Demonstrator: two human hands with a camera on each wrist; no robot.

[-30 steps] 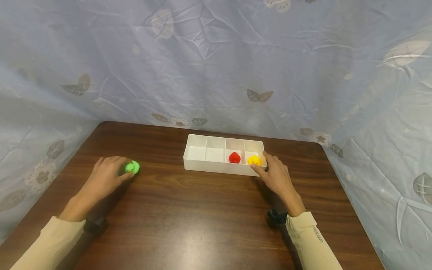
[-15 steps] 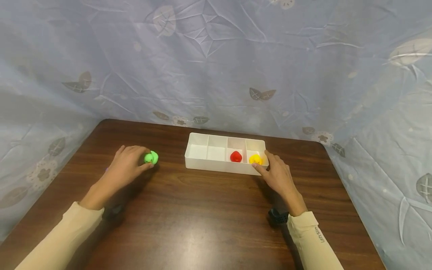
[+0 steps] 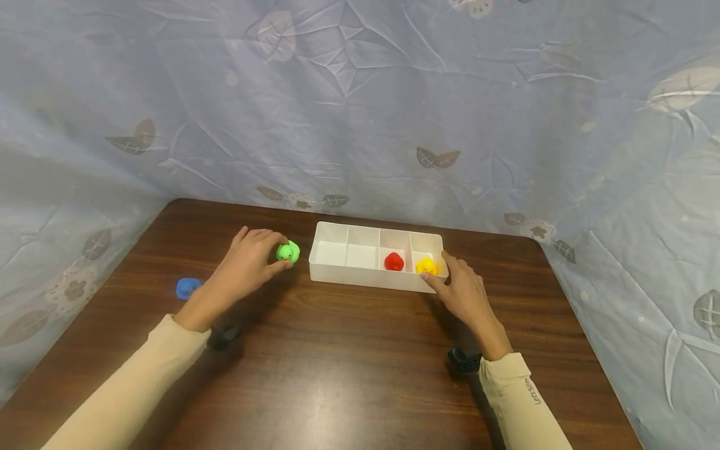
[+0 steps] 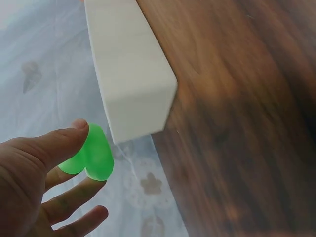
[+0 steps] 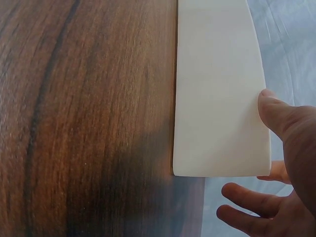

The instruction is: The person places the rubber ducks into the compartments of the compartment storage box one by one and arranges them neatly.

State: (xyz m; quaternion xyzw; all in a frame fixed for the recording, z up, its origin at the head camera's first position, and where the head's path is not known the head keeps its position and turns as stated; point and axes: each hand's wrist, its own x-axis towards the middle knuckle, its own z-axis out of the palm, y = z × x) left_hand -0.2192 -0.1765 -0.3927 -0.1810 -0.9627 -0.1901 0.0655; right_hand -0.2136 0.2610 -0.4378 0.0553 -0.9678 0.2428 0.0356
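Duck [image 3: 291, 253], green, is pinched by the left hand [image 3: 243, 265] just left of the white four-compartment box [image 3: 354, 276]; only the head view shows a red toy [image 3: 394, 262] and yellow duck [image 3: 426, 267] inside. The right hand [image 3: 462, 289] grips the box's right end; the right wrist view reveals two fingers [image 5: 254, 200] clear of it.

Partly Out of Sight

The left hand [image 3: 247, 259] is covering part of the green toy [image 3: 289, 252]. In both wrist views the white box [image 4: 128, 59] is hiding its inside. Head-view sleeves [image 3: 126, 387] are being cropped by the bottom edge.
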